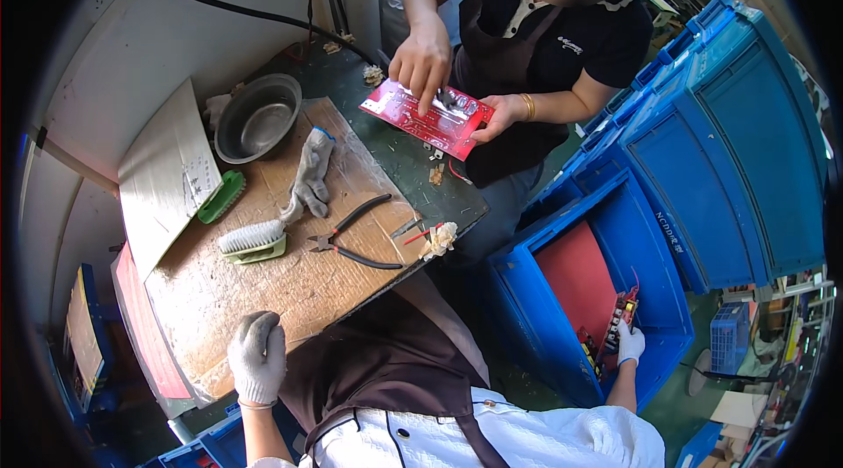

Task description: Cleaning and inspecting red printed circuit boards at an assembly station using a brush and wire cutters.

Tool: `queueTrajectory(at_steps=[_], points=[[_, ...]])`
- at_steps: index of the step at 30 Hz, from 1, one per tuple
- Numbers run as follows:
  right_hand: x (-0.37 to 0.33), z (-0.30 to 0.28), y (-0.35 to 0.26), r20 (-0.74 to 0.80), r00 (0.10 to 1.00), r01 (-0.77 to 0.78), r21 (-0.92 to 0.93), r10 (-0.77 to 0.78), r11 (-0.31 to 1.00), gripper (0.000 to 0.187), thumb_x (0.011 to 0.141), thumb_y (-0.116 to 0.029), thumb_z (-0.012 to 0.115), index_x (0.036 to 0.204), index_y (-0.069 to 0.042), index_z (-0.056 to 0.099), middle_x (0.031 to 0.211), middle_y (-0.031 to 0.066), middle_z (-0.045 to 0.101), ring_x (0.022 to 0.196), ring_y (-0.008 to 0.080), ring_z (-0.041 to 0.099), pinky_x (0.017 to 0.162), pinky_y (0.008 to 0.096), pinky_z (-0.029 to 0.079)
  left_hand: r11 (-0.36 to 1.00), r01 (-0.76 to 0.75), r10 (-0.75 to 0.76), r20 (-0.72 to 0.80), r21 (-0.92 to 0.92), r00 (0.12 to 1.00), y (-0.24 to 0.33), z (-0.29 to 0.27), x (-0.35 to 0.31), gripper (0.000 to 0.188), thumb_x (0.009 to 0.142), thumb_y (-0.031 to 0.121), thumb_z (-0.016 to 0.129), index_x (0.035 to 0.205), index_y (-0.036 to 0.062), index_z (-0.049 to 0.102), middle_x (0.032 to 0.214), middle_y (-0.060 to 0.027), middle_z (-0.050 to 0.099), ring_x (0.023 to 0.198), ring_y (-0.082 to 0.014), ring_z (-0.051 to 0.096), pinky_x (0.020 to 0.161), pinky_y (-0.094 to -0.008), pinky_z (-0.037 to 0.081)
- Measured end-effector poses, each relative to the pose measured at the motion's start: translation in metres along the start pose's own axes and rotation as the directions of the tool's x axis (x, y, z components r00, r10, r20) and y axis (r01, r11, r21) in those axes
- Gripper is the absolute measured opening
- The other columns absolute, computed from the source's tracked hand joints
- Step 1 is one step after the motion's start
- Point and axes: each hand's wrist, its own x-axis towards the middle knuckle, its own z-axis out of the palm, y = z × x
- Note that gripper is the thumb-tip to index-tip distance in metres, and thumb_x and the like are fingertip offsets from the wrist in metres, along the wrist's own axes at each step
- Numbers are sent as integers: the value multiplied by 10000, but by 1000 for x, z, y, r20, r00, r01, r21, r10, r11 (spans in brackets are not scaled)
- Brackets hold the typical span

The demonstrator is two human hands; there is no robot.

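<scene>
My left hand (259, 357), in a white glove with grey finger fronts, rests at the near edge of the cardboard-topped table (325, 301). Its fingers are curled in, and nothing shows in them. My right hand (630, 343), also in a white glove, reaches down into an open blue crate (549, 327) at my right. It grips the edge of a red circuit board (618, 317) fitted with dark and yellow parts. More circuit-board parts (590, 352) lie beside it, partly hidden by the crate wall. A red sheet (575, 270) lines the crate.
Cutting pliers (351, 235), a grey glove (312, 174), a white-bristled brush (253, 241), a green brush (221, 197) and a metal bowl (257, 118) lie on the table. Across it, a co-worker holds a red circuit board (430, 117). Blue crates (702, 152) stack high at right.
</scene>
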Motion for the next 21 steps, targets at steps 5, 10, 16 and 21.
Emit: queueTrajectory(at_steps=[5, 10, 16, 21], points=[[-5, -16, -8, 74, 995, -98, 682, 65, 724, 397, 941, -411, 743, 889, -19, 710, 827, -11, 641, 750, 101, 583, 687, 300, 473, 999, -13, 13, -6, -42, 1000, 2, 2, 0, 153, 885, -9, 635, 1011, -30, 720, 1015, -190, 712, 904, -327, 712, 776, -374, 565], [-15, -41, -49, 116, 991, -133, 880, 66, 456, 474, 995, -451, 664, 1166, -9, 655, 1079, 66, 697, 918, 187, 683, 808, 349, 551, 999, -12, 12, 4, -51, 1000, 4, 5, -1, 154, 883, 1, 637, 1009, -25, 722, 1016, -194, 717, 905, -336, 712, 778, -380, 566], [-5, -38, -86, 121, 988, -86, 945, -91, 316, 570, 1011, -457, 631, 1353, -7, 567, 1312, 86, 633, 1205, 217, 604, 1040, 407, 488, 997, 25, -22, 42, -76, 999, 5, 10, 3, 153, 888, 7, 640, 1013, -26, 721, 1015, -194, 718, 900, -335, 714, 780, -378, 566], [-5, -32, -119, 137, 981, -83, 939, -141, 333, 547, 1001, -443, 653, 1361, -40, 573, 1317, 68, 627, 1213, 202, 591, 1056, 393, 472, 997, 26, -22, 54, -74, 998, 5, 12, 6, 154, 895, 7, 639, 1021, -25, 721, 1018, -193, 716, 909, -337, 713, 780, -374, 565]])
